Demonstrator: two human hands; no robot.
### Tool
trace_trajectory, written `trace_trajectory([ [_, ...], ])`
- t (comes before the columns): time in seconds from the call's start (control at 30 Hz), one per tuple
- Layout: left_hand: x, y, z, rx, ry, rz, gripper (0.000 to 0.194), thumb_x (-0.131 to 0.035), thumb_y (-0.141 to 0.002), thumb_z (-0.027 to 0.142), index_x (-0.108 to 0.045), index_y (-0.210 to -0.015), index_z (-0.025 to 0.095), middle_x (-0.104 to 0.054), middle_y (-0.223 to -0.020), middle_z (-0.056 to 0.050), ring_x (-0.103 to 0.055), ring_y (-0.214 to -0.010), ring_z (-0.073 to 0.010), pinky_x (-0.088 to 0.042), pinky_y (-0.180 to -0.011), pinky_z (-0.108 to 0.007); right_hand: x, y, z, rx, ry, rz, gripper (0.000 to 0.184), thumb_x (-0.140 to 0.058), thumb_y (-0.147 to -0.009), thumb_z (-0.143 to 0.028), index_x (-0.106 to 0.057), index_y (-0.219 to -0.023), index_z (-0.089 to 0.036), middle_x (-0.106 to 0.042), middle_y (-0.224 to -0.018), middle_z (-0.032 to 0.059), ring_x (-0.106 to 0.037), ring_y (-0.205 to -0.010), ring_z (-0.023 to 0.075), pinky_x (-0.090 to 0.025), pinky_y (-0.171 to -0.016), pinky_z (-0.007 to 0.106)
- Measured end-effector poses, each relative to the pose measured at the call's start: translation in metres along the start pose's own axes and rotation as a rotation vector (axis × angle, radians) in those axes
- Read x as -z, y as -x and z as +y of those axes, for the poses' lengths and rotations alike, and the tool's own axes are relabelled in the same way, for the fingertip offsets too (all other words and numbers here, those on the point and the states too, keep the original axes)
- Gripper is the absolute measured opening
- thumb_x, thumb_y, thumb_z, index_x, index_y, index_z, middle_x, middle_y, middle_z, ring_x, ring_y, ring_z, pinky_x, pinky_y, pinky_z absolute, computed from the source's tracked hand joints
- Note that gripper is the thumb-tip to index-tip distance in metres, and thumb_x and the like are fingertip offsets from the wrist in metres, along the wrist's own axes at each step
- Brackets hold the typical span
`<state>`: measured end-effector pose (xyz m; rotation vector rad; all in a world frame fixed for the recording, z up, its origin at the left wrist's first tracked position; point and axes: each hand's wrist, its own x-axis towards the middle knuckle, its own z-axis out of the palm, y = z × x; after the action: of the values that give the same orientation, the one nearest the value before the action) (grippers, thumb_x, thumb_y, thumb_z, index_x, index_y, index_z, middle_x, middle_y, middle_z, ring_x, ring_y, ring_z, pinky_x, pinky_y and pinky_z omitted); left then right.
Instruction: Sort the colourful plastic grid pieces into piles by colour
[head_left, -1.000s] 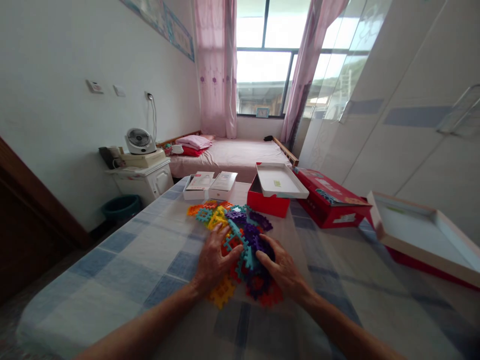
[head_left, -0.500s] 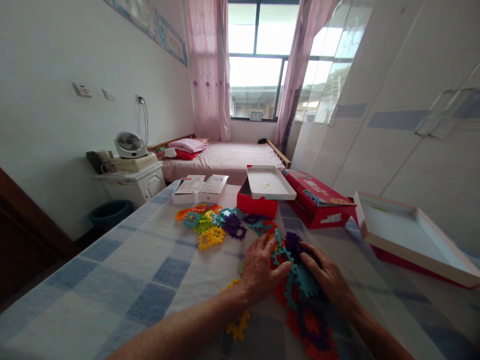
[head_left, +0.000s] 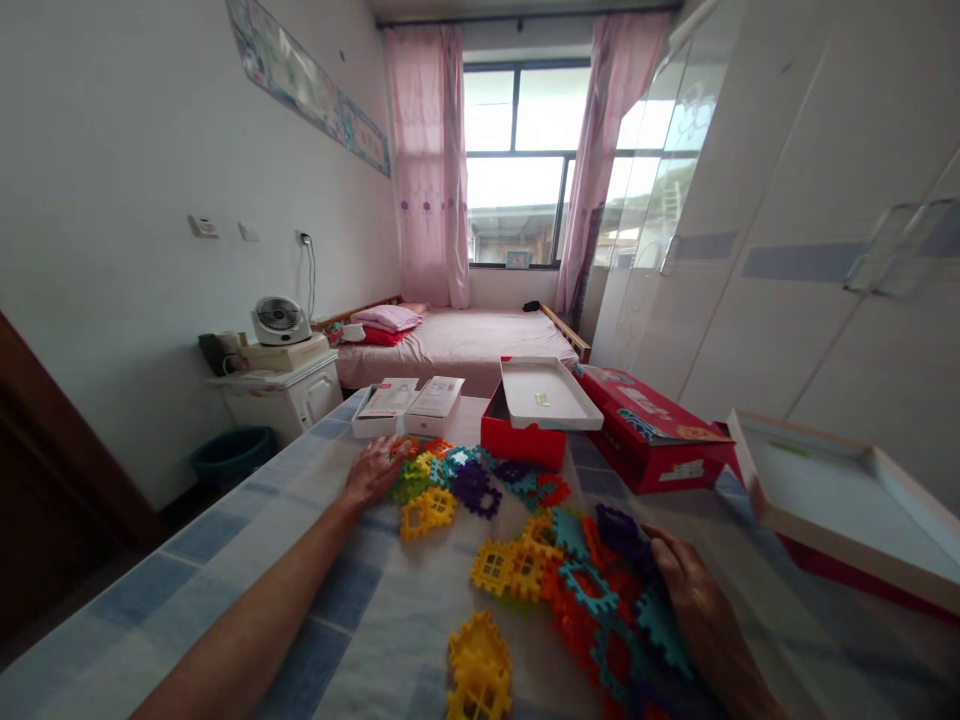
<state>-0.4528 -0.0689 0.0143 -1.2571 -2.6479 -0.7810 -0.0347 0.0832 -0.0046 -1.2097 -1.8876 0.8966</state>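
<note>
The left hand [head_left: 375,472] has left the near heap of plastic pieces [head_left: 589,585] for the far heap [head_left: 476,487] across the tabletop [head_left: 397,640]; the right hand [head_left: 694,585] stays at the first. Hands apart, grips unclear: 2 heaps, 1 hand each.

Smooth plastic pieces [head_left: 570,532], matt tablecloth [head_left: 401,610], glossy wardrobe [head_left: 806,345]

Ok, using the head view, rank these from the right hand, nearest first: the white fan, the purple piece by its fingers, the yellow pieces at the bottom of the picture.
1. Purple piece: right by the right hand, on its left.
2. Yellow pieces: farther left, at the table's near side.
3. White fan: far left, in the background.
</note>
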Motion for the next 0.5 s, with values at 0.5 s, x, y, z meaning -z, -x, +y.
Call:
trace_trajectory([
  [0.5, -0.022, 0.067, 0.085, -0.218, 0.307, -0.135, 0.044, -0.046, -0.085, 0.048, -0.063, -0.115, 0.021, -0.057, -0.124, -0.007, -0.053, -0.116, -0.0216, -0.039, -0.102, -0.034, -0.007, 0.001, 0.002, 0.089, 0.030, -0.038, 0.050, -0.035, -0.083, -0.054, -0.057, -0.111, -0.019, -0.058, -0.120, 0.0119, -0.051, -0.115, 0.0265, -0.035, -0.104, 0.045],
])
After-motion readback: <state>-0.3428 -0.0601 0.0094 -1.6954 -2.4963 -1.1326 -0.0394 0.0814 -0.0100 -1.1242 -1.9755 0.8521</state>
